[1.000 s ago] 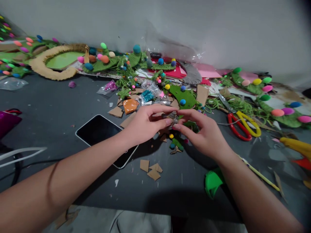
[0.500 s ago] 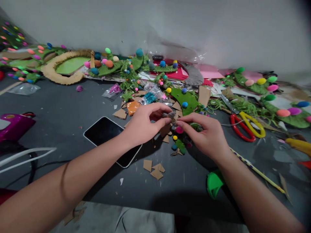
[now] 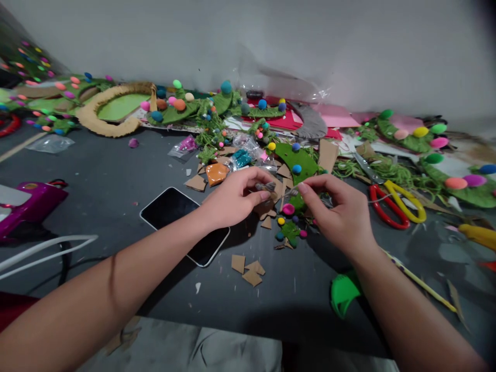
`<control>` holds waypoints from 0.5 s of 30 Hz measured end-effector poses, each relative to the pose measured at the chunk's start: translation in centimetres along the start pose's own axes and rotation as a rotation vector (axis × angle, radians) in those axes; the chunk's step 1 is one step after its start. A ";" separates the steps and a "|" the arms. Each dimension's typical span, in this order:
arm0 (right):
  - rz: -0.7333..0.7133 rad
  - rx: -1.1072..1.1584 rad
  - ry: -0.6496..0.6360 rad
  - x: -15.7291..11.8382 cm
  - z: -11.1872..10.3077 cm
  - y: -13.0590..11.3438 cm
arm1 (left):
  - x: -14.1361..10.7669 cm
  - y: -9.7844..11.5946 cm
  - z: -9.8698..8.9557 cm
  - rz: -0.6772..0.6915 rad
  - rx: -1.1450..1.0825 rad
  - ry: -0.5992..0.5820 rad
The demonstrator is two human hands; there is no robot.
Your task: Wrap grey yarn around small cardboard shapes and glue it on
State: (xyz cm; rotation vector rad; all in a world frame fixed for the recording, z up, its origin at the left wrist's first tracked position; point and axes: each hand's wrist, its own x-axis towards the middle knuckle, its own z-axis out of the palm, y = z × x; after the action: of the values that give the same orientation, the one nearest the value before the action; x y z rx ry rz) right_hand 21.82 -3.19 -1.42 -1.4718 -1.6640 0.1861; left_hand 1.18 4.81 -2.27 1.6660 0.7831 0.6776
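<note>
Near the middle of the view, my left hand (image 3: 241, 199) pinches a small wound bundle of grey yarn (image 3: 265, 186) between thumb and fingers. A strand of the yarn runs right to my right hand (image 3: 341, 209), whose thumb and index finger are closed on it. Below and between the hands lie cardboard scraps (image 3: 266, 222), a pink pom-pom (image 3: 288, 209) and a small green piece with coloured pom-poms (image 3: 290, 231). A green felt shape (image 3: 296, 160) lies just behind my hands.
A phone (image 3: 166, 206) lies partly under my left forearm. Red and yellow scissors (image 3: 389, 206) are at the right, with a green curved object (image 3: 343, 294) and yellow stick (image 3: 426, 287) nearer. A purple tool (image 3: 34, 206) sits left. Decorated green pieces (image 3: 182, 109) line the wall.
My right hand has moved right, away from my left hand, and a length of grey yarn now shows between them. The whole view has shifted slightly.
</note>
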 end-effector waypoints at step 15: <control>-0.243 0.026 -0.276 0.1 -0.6 0.6 | -0.1 0.9 0.4 -0.160 -0.240 0.010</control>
State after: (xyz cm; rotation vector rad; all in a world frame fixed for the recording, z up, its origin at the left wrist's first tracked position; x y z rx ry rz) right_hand 22.67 -3.21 -1.32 -1.2537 -2.0390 0.2849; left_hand 1.52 4.37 -1.50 1.3690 0.8005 0.6413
